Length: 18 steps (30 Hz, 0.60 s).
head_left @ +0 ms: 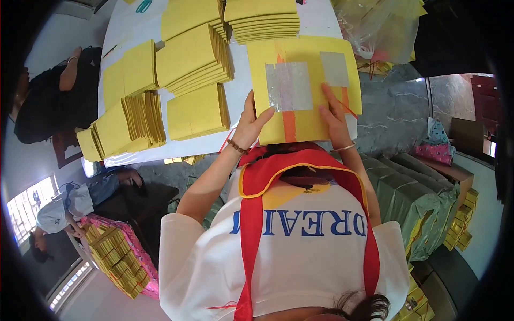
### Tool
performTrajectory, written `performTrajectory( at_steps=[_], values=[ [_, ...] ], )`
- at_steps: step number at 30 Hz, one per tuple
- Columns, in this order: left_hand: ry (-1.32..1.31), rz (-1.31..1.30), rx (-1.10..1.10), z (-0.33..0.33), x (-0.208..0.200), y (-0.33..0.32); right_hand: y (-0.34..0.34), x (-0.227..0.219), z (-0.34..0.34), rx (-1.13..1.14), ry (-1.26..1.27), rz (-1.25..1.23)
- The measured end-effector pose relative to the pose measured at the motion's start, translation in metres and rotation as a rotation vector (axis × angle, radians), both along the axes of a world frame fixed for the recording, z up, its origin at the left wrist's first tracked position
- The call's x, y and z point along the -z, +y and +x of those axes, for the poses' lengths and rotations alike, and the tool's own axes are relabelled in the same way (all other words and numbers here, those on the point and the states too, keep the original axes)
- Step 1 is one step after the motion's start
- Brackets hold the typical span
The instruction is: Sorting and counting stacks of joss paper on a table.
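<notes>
A yellow paper sheet with a silver foil square and an orange stripe lies before me at the table's near right edge. It overlaps another yellow sheet with its own silver patch and orange stripe. My left hand grips the left side of the top sheet, its thumb over the paper near the foil corner and the fingers along the edge. My right hand holds the opposite side, fingers reaching forward over the paper. How many sheets lie underneath is hidden.
Stacks of folded yellow paper cover the white table on the left and far side. A clear plastic bag sits at the far right. Green wrapped bundles stand right of me. Two other people sit at the left.
</notes>
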<state>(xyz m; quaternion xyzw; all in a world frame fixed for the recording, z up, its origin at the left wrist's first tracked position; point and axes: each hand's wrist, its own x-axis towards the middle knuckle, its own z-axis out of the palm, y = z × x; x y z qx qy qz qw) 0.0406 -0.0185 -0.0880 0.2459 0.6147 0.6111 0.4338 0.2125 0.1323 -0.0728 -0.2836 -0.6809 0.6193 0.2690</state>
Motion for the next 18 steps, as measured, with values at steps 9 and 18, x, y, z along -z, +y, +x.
performTrajectory(
  at_steps=[9,18],
  values=[
    [0.233,-0.078,0.076,-0.007,0.009,0.013,0.011,0.009,-0.005,0.001,0.125,-0.356],
    [1.337,0.068,0.468,0.008,-0.067,-0.006,0.02,-0.005,-0.004,0.044,-0.126,0.693]
  ],
)
